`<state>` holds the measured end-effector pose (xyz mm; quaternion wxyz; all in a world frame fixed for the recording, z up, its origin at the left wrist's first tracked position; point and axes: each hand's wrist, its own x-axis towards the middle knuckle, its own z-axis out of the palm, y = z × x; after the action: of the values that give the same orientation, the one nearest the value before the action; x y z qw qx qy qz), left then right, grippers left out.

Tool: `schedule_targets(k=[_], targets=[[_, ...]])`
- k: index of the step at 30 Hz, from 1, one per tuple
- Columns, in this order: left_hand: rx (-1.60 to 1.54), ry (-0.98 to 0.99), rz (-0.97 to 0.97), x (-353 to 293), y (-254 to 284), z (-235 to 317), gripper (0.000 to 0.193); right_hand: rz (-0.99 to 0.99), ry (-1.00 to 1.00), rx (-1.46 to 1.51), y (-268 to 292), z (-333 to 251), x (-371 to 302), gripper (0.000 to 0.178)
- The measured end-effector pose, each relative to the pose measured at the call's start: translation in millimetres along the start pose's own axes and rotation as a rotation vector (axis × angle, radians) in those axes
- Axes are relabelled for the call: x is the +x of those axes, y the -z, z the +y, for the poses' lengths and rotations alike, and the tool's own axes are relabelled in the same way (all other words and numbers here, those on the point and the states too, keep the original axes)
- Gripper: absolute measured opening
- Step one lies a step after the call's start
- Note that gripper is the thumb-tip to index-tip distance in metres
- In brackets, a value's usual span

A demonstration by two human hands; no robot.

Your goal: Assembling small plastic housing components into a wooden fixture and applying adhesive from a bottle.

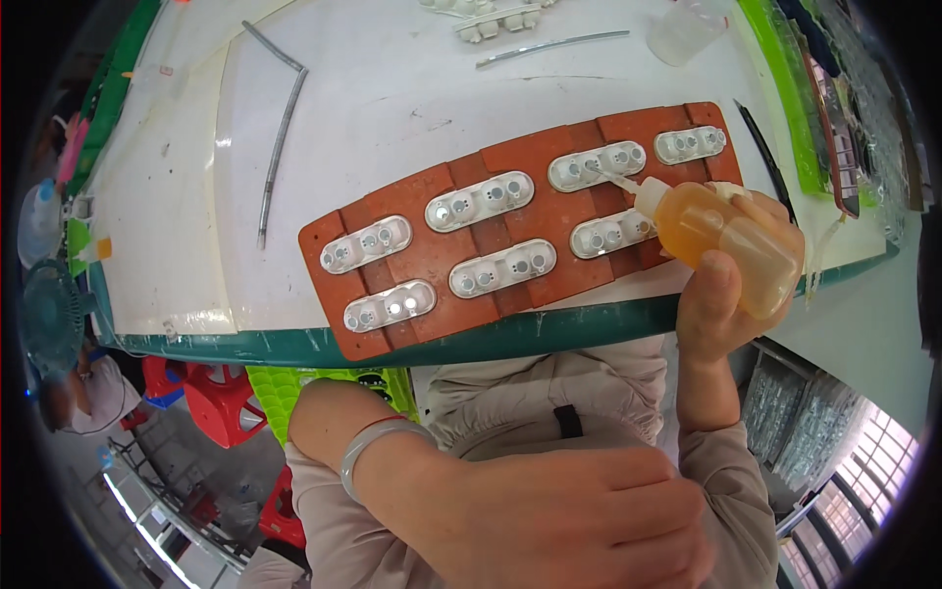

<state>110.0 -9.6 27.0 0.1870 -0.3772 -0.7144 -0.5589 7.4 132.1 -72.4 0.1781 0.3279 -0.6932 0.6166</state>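
My right hand [731, 285] is wrapped round a clear squeeze bottle [697, 231] of amber liquid, tilted with its nozzle pointing up and left. The thin nozzle tip meets a white oval piece [579, 174] in the far row, at one of its round recesses. That piece sits on a reddish-brown board [442, 184] with two rows of similar white pieces, each with several grey-centred recesses. The bottle partly covers a near-row piece [599, 238]. Close to my body, my left hand [579, 520] is curled with fingers together; the fingertips are hidden.
A bent grey tube [285, 128] and a straight tube [549, 47] lie on the white table. White moulded pieces [491, 22] and a translucent cup [679, 34] stand at the far side. A dark thin tool [765, 152] is right of the board. Red stools [221, 402] stand lower left.
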Motion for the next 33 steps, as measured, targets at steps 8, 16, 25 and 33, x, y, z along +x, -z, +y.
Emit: schedule_targets(k=[8,16,25,33], targets=[[0.151,-0.016,-0.05,8.7,13.8,5.0,0.015,0.005,-0.003,-0.042,6.4,-3.9,-1.1,0.049],[0.419,-0.01,-0.197,-21.4,60.2,35.4,0.025,0.081,-0.007,-0.023,25.5,5.7,1.1,0.051],[1.067,0.463,0.814,-99.7,179.4,-48.5,0.021,0.016,-0.057,0.036,18.5,1.9,2.2,0.052],[1.002,0.622,0.868,-111.3,186.2,-50.3,0.023,0.028,-0.077,-0.003,19.6,1.8,0.6,0.048]])
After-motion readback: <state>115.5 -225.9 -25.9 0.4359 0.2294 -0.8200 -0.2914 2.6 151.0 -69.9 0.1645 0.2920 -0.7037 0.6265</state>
